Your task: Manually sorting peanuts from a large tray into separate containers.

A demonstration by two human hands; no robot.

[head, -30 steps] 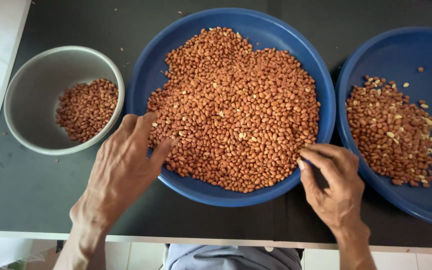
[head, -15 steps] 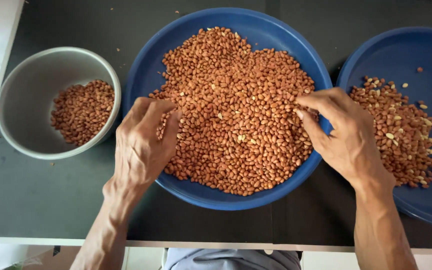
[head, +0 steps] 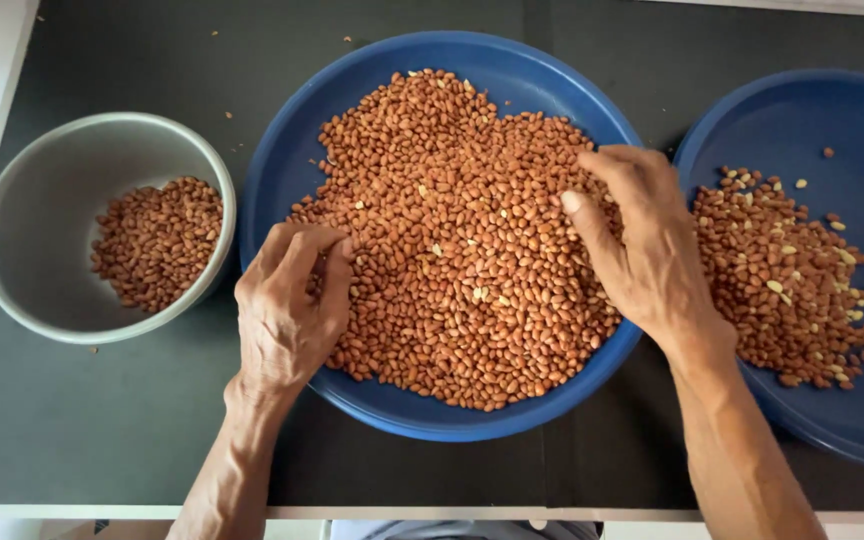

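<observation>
Both hands, left hand [head: 287, 310] and right hand [head: 642, 240], rest curled, fingers together, in the still-heaped big blue plate [head: 282, 170] of peanuts [head: 452, 230]; side dishes hold little.

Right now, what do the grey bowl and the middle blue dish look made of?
Grey bowl: probably metal with a dull matte finish; thin rolled rim, soft even sheen, though plastic isn't ruled out. Middle blue dish: probably plastic; uniform saturated colour, smooth semi-gloss wall.

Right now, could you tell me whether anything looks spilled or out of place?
Only slightly: a few stray bits lie scattered on the dark table above the grey bowl, outside every dish. Otherwise nothing stands out.
</observation>
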